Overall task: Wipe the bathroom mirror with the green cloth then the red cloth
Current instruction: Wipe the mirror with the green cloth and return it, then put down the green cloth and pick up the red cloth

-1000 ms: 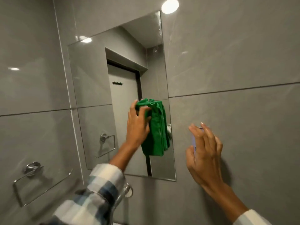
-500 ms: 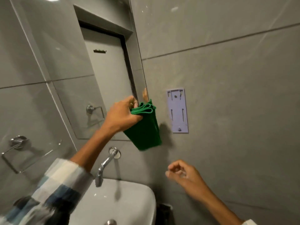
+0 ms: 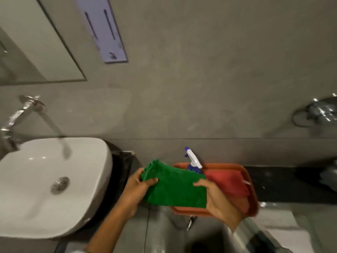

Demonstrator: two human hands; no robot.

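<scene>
While my left hand [image 3: 134, 191] and right hand [image 3: 217, 197] both pinch the green cloth [image 3: 176, 187] over the orange tray's [image 3: 189, 210] left edge, it hides the red cloth [image 3: 228, 181]. I might bump the spray bottle [image 3: 193, 162] over.

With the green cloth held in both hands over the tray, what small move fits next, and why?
Probably lower the green cloth onto the orange tray and let go: both the left hand and right hand hold it there, and the red cloth lies untouched beneath.
</scene>
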